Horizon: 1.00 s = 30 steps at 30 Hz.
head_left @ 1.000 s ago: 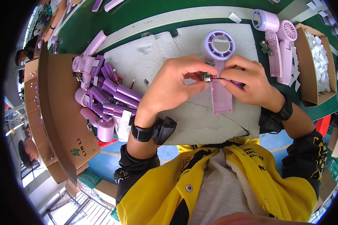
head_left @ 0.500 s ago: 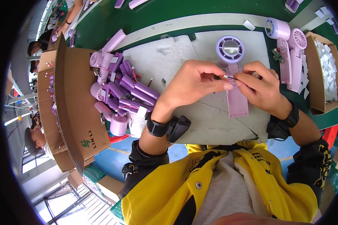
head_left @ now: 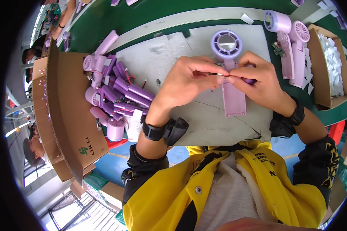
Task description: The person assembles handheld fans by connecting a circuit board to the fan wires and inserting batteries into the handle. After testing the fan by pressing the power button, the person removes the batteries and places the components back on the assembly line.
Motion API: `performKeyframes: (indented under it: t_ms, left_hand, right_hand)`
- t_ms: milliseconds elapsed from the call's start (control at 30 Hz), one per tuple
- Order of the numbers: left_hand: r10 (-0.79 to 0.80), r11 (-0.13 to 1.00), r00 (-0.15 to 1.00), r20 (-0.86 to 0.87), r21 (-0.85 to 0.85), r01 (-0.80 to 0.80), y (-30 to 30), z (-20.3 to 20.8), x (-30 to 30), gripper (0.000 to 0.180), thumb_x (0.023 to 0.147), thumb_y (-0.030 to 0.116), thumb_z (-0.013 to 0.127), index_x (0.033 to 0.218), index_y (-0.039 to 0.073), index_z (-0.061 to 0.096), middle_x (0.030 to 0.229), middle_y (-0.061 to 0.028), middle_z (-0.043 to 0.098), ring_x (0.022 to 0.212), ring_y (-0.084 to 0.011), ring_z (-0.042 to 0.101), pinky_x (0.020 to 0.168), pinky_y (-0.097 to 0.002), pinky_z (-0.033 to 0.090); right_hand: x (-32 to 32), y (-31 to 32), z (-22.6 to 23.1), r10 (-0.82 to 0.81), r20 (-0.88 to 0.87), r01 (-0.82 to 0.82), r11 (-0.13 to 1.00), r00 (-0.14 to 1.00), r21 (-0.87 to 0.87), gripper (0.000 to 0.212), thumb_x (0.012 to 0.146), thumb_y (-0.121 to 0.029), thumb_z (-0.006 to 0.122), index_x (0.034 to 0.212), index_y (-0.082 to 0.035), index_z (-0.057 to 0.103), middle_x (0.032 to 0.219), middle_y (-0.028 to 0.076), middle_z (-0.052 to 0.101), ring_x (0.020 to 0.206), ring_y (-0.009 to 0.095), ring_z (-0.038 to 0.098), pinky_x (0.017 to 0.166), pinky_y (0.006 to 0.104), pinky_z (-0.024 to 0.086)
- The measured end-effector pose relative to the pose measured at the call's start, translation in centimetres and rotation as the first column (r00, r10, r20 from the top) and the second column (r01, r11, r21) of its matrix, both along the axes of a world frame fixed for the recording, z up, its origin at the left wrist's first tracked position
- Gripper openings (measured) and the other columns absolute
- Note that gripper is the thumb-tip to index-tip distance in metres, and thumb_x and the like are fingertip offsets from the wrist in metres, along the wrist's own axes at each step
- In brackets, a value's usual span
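Note:
A pink handheld fan with a lilac ring head (head_left: pixel 226 44) lies in front of me, its open handle shell (head_left: pixel 234 101) pointing toward me. Over the top of the handle, my left hand (head_left: pixel 187 81) pinches a small white wire connector (head_left: pixel 219 74) between thumb and forefinger. My right hand (head_left: pixel 260 79) meets it there, its thumb and forefinger closed on a thin wire end that the fingertips largely cover. A purple piece (head_left: pixel 251 79), perhaps a battery cell, shows among the right fingers. A small circuit board at the fan's neck is partly hidden by my hands.
Purple battery cells (head_left: pixel 140 95) with wires and pink fan parts lie heaped at left, beside a large cardboard box (head_left: pixel 75 111). At right are more pink fan bodies (head_left: pixel 285 57) and a carton (head_left: pixel 320 92) of white pieces. A pale foam board (head_left: pixel 204 129) lies under the work.
My fingertips have come closer together, and the connector now sits between both hands' pinches. The purple piece at my right fingers shows more. The whole scene has shifted slightly left and upward.

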<state>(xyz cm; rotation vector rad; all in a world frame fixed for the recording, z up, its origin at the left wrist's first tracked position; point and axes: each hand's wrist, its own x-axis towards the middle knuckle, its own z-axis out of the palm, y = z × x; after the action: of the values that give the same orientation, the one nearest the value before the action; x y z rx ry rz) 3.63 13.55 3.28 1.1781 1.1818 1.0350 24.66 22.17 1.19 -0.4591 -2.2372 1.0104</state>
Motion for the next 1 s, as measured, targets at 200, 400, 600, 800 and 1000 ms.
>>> performKeyframes:
  t_ms: [200, 400, 600, 800, 1000]
  left_hand:
    - [-0.038, 0.999, 0.999, 0.001, -0.020, 0.038, -0.1, 0.1, -0.3, 0.024, 0.085, -0.005, 0.069, 0.109, 0.000, 0.072, 0.101, -0.0064, 0.070, 0.080, -0.0109, 0.066, 0.069, -0.0241, 0.052]
    - [-0.033, 0.987, 0.997, 0.075, -0.156, 0.045, 0.1, 0.8, -0.5, 0.040, 0.083, -0.010, 0.070, 0.122, 0.000, 0.065, 0.101, -0.0054, 0.069, 0.088, -0.0101, 0.066, 0.076, -0.0232, 0.054]
    - [0.001, 0.995, 0.995, 0.104, -0.100, 0.009, 0.1, 0.8, -0.4, 0.037, 0.081, -0.010, 0.071, 0.117, -0.002, 0.064, 0.102, -0.0071, 0.069, 0.090, -0.0111, 0.066, 0.082, -0.0249, 0.056]
    - [0.005, 0.997, 0.994, 0.112, -0.081, 0.004, 0.0, 0.7, -0.5, 0.033, 0.080, -0.010, 0.073, 0.109, -0.001, 0.062, 0.101, -0.0078, 0.069, 0.090, -0.0118, 0.066, 0.082, -0.0255, 0.056]
    - [0.047, 0.989, 0.995, 0.089, -0.141, -0.034, 0.1, 1.5, -0.1, 0.032, 0.079, -0.010, 0.074, 0.107, -0.001, 0.061, 0.098, -0.0085, 0.070, 0.088, -0.0122, 0.067, 0.081, -0.0256, 0.056]
  right_hand:
    - [-0.2, 0.5, -0.3, 0.034, -0.049, -0.037, 0.997, 0.998, -0.065, 0.014, 0.078, -0.001, 0.076, 0.092, -0.002, 0.073, 0.082, 0.006, 0.054, 0.065, 0.014, 0.052, 0.055, 0.0259, 0.040]
    - [0.1, 0.2, -0.3, 0.063, -0.059, -0.066, 0.997, 0.996, -0.041, 0.016, 0.077, -0.001, 0.076, 0.093, -0.002, 0.074, 0.082, 0.005, 0.054, 0.064, 0.014, 0.052, 0.054, 0.0260, 0.040]
    - [0.0, 0.0, -0.4, 0.056, -0.071, -0.055, 0.998, 0.996, 0.022, 0.018, 0.076, 0.000, 0.077, 0.094, -0.003, 0.075, 0.082, 0.004, 0.054, 0.064, 0.013, 0.051, 0.053, 0.0259, 0.039]
    - [-0.2, 0.2, -0.4, 0.034, -0.096, -0.030, 0.998, 0.995, 0.051, 0.019, 0.075, 0.000, 0.078, 0.094, -0.003, 0.075, 0.082, 0.004, 0.054, 0.062, 0.013, 0.051, 0.053, 0.0258, 0.039]
    - [-0.2, -0.2, -0.7, 0.004, -0.114, 0.011, 0.992, 0.993, 0.126, 0.021, 0.073, 0.001, 0.078, 0.094, -0.004, 0.075, 0.081, 0.005, 0.053, 0.060, 0.013, 0.051, 0.050, 0.0261, 0.039]
